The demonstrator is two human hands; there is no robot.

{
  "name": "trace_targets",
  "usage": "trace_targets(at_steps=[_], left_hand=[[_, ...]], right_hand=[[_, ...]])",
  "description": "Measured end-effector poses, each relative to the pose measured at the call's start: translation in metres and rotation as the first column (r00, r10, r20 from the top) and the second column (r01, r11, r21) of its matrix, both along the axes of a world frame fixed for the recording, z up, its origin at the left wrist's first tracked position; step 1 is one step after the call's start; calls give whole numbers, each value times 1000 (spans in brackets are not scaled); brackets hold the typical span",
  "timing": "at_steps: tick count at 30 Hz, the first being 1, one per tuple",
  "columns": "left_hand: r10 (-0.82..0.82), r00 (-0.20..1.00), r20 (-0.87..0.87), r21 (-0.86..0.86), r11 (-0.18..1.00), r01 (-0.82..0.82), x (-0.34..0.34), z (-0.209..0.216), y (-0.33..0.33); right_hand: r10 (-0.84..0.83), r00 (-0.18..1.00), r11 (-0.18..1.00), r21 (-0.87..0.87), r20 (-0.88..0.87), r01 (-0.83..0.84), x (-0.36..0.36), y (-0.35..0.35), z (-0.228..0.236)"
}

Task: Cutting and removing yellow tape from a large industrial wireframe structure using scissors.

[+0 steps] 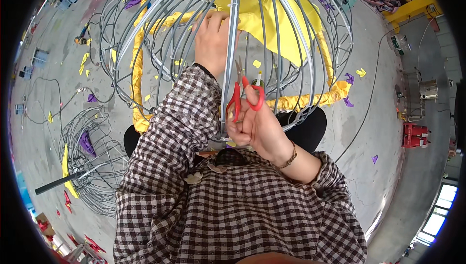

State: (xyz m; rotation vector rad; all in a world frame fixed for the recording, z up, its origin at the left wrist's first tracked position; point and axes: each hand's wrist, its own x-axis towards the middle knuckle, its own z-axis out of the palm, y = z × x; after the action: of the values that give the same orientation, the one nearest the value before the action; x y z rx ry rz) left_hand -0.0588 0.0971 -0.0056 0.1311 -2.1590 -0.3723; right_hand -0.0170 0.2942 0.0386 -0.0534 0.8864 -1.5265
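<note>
A large round frame of bent grey wires (276,35) stands in front of me, with yellow fabric (272,18) draped inside its upper part. My left hand (212,40) reaches in among the wires, fingers bent closed at the left edge of that fabric; the fingertips are partly hidden. In my right hand (262,130) are red-handled scissors (235,100), thumb and fingers in the loops, blades pointing up beside a pale upright strut (230,55). Bars wrapped in yellow cloth (138,69) run around the lower frame.
On the grey floor at left lies a tangled wire frame (92,162) with a purple scrap (87,142). A power tool (80,38) lies farther up. Yellow and purple scraps are scattered about. At right stand a red machine (415,135) and a yellow metal beam (412,11); a cable crosses the floor.
</note>
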Motion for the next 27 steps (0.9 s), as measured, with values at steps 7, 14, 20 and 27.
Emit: trace_targets(at_steps=[7,14,20,27], left_hand=[[36,999,-33,-84,996,-38,-6,-11,-10],[11,996,-94,-5,1000,-12,-10,-19,-7],[13,995,-96,-56,998,-19,-8,-19,-9],[-22,995,-97,8,1000,23,-7,-13,-4]], right_hand=[[-194,946,966,119,-260,231,-1,-26,-8],[-286,894,894,240,-346,378,-13,-43,-18],[-305,844,870,232,-441,436,-5,-55,-22],[-310,862,883,215,-400,417,-12,-54,-31]])
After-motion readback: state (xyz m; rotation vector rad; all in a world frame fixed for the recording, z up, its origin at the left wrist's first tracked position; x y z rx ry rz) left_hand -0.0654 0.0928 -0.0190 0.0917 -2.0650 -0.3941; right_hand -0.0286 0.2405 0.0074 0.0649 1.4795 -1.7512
